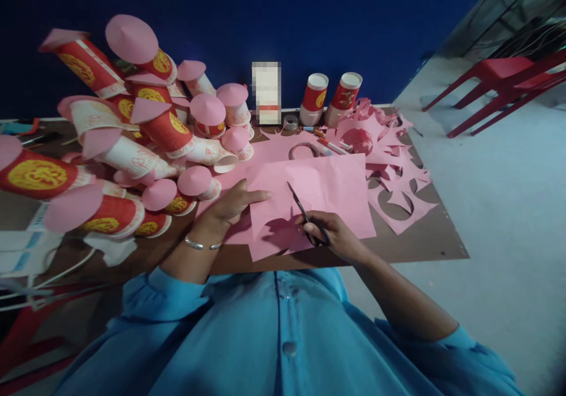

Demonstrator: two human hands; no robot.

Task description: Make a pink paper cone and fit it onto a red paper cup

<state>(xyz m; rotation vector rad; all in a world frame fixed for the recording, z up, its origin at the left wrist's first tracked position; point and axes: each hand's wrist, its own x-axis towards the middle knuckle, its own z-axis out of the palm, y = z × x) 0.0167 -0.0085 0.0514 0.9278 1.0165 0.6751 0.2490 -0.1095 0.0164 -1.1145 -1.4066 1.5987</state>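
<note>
From where I stand, a person in a blue shirt (252, 331) bends over a pink paper sheet (345, 198) at the middle of a brown table (411, 246), scissors (302, 207) at the ready. The right hand (329, 231), at about 4 o'clock on the sheet, grips the dark scissor handles, with the blades pointing toward 11 o'clock above the paper; I cannot tell whether they are parted. The left hand (232, 203), at 9 o'clock, pinches the sheet's left edge, its thumb laid on top and its fingers largely hidden. A silvery bracelet (194, 243) circles the left wrist. More pink paper (265, 148) lies beneath the sheet, toward 11 o'clock.

From 9 to 11 o'clock sprawls a heap of paper cups (170, 131), red or white, topped with pink cones and tilted every which way. At 12 o'clock sits a ring-shaped roll of tape (292, 151), touching the pink paper; markers (333, 146) lie just beside it, toward 1 o'clock. Two red-and-white stacks of cups (315, 98) stand farther back, against a dark blue wall (221, 19). Pink offcuts (371, 119), some with round holes, spread from 1 to 3 o'clock. Beyond them, at 2 o'clock, a red plastic seat (499, 69) stands on the floor.
</note>
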